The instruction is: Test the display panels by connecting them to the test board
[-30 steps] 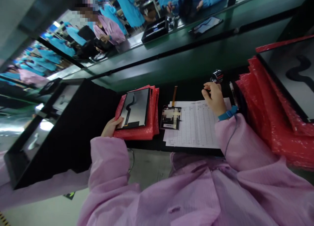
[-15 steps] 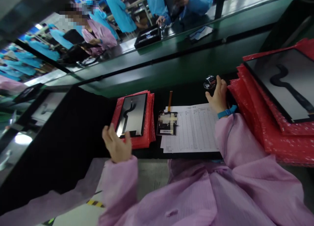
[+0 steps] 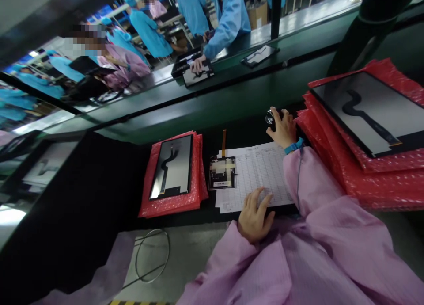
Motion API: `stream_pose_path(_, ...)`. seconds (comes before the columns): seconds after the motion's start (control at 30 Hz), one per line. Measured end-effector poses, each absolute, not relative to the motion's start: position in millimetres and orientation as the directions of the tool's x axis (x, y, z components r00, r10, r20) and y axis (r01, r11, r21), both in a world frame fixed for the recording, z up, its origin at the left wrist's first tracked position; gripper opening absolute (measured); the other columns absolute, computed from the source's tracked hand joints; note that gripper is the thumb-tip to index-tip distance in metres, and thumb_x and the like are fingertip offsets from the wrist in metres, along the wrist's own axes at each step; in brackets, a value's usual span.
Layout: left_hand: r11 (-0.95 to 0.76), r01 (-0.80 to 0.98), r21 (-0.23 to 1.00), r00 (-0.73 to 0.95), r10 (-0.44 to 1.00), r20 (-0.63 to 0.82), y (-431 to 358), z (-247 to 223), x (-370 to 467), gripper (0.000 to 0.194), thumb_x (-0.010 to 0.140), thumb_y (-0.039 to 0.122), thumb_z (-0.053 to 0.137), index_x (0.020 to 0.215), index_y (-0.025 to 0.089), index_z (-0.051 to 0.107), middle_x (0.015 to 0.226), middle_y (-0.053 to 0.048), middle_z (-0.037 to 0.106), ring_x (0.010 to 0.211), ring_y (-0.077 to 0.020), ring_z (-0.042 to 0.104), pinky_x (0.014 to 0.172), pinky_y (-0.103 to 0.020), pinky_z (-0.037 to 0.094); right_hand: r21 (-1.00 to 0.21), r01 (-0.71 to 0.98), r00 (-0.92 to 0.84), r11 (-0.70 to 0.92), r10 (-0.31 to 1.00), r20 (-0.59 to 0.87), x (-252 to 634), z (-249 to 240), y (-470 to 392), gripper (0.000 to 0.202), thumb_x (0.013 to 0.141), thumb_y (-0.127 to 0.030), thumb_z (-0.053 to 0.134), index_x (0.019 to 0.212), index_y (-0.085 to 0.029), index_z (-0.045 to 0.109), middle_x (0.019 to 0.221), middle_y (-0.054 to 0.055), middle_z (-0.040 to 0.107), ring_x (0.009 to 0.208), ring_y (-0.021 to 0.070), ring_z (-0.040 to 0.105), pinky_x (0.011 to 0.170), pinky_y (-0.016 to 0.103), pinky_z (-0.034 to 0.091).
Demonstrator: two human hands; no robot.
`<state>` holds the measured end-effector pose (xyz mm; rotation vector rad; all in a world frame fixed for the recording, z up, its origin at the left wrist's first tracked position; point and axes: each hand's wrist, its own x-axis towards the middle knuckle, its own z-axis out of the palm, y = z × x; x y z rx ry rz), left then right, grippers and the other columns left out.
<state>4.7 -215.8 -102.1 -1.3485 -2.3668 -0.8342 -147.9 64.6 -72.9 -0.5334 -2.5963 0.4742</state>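
My left hand (image 3: 254, 215) is open, its spread fingers lying on the lower edge of a printed form sheet (image 3: 261, 174). At the back of the black work surface, my right hand (image 3: 284, 129) has its fingers apart around the side of a small shiny metal object (image 3: 270, 117). The index finger reaches over that object; I cannot make out a firm grip. A blue wrist strap (image 3: 293, 146) with a cord circles the right wrist. A small dark panel (image 3: 222, 173) with an orange ribbon cable (image 3: 224, 141) overlaps the sheet's left side.
To the left, a display panel (image 3: 174, 165) lies on red bubble bags (image 3: 195, 203). A larger display panel (image 3: 367, 110) tops a taller pile of red bubble bags (image 3: 351, 181) at right. Beyond the green ledge, a co-worker's hand (image 3: 198, 65) rests on another panel (image 3: 188, 78).
My left hand has moved right, from beside the left display panel onto the sheet. My right hand's fingers have come over the shiny metal object. The view has shifted slightly.
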Motion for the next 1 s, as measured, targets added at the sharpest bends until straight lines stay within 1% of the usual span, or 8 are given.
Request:
stream_pose_path(0.13,0.443,0.831,0.336,-0.555,0.678,0.481,-215.9,-104.5,7.3,0.047,0.098,0.032,0.054,0.142,0.017,0.053,0.143,-0.023,0.057,0.129,-0.0333,0.061,0.100,-0.050,0.058,-0.434,0.299,-0.821,0.850,0.461,0.336,-148.5,-69.3,63.4,0.071,0.086,-0.027,0.064,0.154,-0.023,0.045,0.146,0.021,0.044,0.127,0.0403,0.046,0.100,0.059,0.043)
stream_pose_path(0.3,0.480,0.816,0.323,-0.578,0.642,0.504,-210.5,-108.3,9.5,0.049,0.097,0.033,0.057,0.142,0.016,0.052,0.144,-0.023,0.055,0.129,-0.0333,0.061,0.100,-0.048,0.058,-0.476,0.211,-0.830,0.854,0.413,0.375,-130.3,-53.6,48.8,0.079,0.087,-0.023,0.061,0.160,-0.016,0.031,0.161,0.022,0.028,0.143,0.0395,0.035,0.114,0.060,0.037)
stream_pose_path(0.4,0.482,0.816,0.319,-0.576,0.638,0.511,-210.2,-111.7,10.3,0.050,0.096,0.030,0.058,0.144,0.017,0.051,0.146,-0.023,0.054,0.129,-0.0337,0.060,0.099,-0.049,0.058,-0.493,0.071,-0.792,0.867,0.350,0.501,-90.8,-37.0,26.0,0.074,0.089,-0.019,0.052,0.160,-0.013,0.029,0.154,0.019,0.042,0.140,0.0345,0.040,0.118,0.058,0.036)
stream_pose_path(0.5,0.497,0.800,0.337,-0.600,0.636,0.485,-210.2,-110.8,11.7,0.047,0.097,0.029,0.056,0.142,0.018,0.051,0.144,-0.022,0.056,0.127,-0.0338,0.061,0.098,-0.050,0.058,-0.441,-0.062,-0.707,0.895,0.273,0.653,-28.6,-18.6,1.7,0.072,0.096,-0.025,0.048,0.163,-0.027,0.020,0.145,0.012,0.053,0.131,0.0315,0.049,0.112,0.055,0.045)
stream_pose_path(0.57,0.516,0.774,0.368,-0.633,0.628,0.452,-208.0,-104.3,12.2,0.041,0.098,0.028,0.054,0.138,0.017,0.054,0.139,-0.021,0.060,0.123,-0.0332,0.062,0.097,-0.050,0.058,-0.380,-0.010,-0.652,0.925,0.282,0.704,15.8,-8.1,-7.0,0.075,0.097,-0.024,0.049,0.163,-0.036,0.017,0.144,0.010,0.055,0.131,0.0320,0.051,0.111,0.056,0.044)
stream_pose_path(0.63,0.537,0.733,0.418,-0.679,0.619,0.395,-202.5,-92.7,11.7,0.034,0.100,0.028,0.053,0.132,0.017,0.057,0.131,-0.018,0.065,0.117,-0.0321,0.064,0.096,-0.051,0.057,-0.347,0.179,-0.583,0.921,0.383,0.716,53.7,-0.9,-6.4,0.074,0.096,-0.025,0.052,0.162,-0.039,0.022,0.143,0.011,0.055,0.132,0.0343,0.051,0.113,0.058,0.041)
stream_pose_path(0.77,0.494,0.638,0.591,-0.716,0.664,0.216,-178.0,-61.0,7.9,0.026,0.103,0.032,0.048,0.121,0.020,0.063,0.119,-0.012,0.071,0.110,-0.0282,0.067,0.094,-0.048,0.057,-0.327,0.494,-0.476,0.806,0.565,0.674,94.4,0.1,16.0,0.052,0.097,-0.032,0.055,0.147,-0.019,0.050,0.136,0.019,0.058,0.125,0.0385,0.053,0.106,0.059,0.043)
stream_pose_path(1.0,0.157,0.395,0.905,-0.591,0.798,0.120,-113.7,-16.2,-3.2,0.028,0.103,0.039,0.048,0.109,0.020,0.068,0.115,-0.010,0.074,0.110,-0.0235,0.068,0.100,-0.040,0.052,-0.388,0.459,-0.380,0.799,0.571,0.728,94.6,-2.6,48.3,0.018,0.099,-0.031,0.057,0.099,-0.021,0.072,0.104,0.009,0.072,0.097,0.0252,0.062,0.094,0.045,0.044)
